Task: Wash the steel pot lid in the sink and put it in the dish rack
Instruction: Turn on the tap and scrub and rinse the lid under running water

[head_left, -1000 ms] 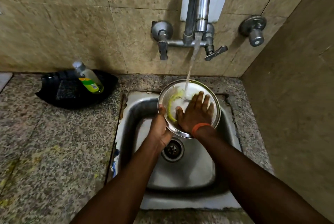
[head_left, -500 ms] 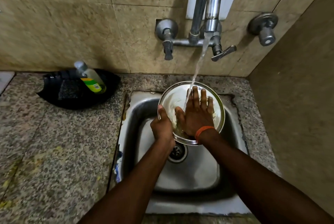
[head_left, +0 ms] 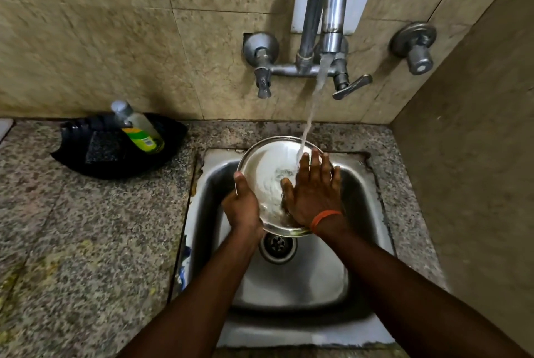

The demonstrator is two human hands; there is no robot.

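Left hand [head_left: 242, 207] clamped on steel pot lid's [head_left: 267, 172] near-left rim, thumb over edge. Right hand [head_left: 313, 192] flat, fingers spread, pressed on lid's wet face. Lid tilted over sink [head_left: 289, 285], under tap [head_left: 326, 10] stream. Left of hands, on desk [head_left: 86, 227]: soap bottle [head_left: 138, 129] in black tray [head_left: 115, 164].

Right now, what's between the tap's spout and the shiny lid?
In the head view, only a stream of running water joins the tap spout to the steel pot lid, landing by the right hand's fingertips.

Speckled granite counter [head_left: 86, 242], steel sink [head_left: 291, 326] set into it, black tray [head_left: 95, 164] at its back edge
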